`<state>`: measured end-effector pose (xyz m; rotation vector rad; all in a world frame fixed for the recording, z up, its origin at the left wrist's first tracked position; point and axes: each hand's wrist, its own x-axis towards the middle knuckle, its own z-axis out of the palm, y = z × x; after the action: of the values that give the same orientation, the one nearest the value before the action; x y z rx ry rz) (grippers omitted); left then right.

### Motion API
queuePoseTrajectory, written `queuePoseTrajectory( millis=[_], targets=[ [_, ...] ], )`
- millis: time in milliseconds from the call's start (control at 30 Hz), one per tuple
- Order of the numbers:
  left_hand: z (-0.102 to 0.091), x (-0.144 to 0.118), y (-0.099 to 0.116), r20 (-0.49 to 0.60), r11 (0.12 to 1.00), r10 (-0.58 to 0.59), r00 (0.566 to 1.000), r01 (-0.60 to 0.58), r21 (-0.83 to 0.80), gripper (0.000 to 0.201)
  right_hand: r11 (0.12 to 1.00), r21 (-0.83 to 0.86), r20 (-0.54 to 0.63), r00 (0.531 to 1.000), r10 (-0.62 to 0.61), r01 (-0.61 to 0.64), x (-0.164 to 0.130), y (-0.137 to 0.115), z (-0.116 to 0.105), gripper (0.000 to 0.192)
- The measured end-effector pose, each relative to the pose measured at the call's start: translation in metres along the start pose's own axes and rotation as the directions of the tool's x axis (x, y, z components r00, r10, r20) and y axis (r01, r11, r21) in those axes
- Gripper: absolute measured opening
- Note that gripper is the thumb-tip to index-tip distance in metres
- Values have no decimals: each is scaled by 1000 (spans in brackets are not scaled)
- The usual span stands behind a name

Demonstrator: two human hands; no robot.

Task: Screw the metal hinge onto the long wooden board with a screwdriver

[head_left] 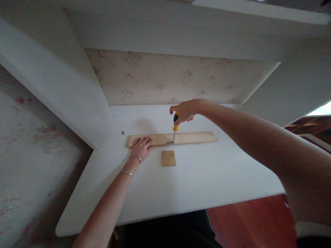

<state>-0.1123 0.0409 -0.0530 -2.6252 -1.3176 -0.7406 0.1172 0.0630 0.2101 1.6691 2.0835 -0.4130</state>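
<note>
Screwdriver [175,128], with a black-and-yellow handle, stands upright in the right hand [184,111], whose grip is closed round the top of the handle. Its tip meets a small metal bracket [170,143] at the near edge of a long wooden board [191,137]. The board lies flat across a white table [196,179], set back in a white alcove lined with pale floral wallpaper [168,77]. The left hand [141,146] lies palm down on the board's left end, fingers spread and holding nothing; it seems to press the board so it cannot slide under the tool. Two thin bangles [131,165] circle that wrist. Just in front of the bracket, apart from the board, a small square wood piece [169,158] lies flat. A tiny dark item, perhaps a screw [123,132], sits near the back left corner, well away from both hands. No brand, label or writing can be read on anything.
</note>
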Motion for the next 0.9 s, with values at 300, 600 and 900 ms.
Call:
queuePoseTrajectory(
  millis=[300,600,900],
  targets=[
    [1,-1,1,-20,1000,9,1000,-8,24,33,1000,4,36,999,30,-30,-1,-8,-3,58],
    [0,-2,3,-39,1000,-4,999,5,26,31,999,5,15,999,-41,41,4,1,-6,64],
    [1,-1,3,-37,999,-5,999,6,35,32,995,64,-1,997,-78,77,4,6,0,69]
  ],
)
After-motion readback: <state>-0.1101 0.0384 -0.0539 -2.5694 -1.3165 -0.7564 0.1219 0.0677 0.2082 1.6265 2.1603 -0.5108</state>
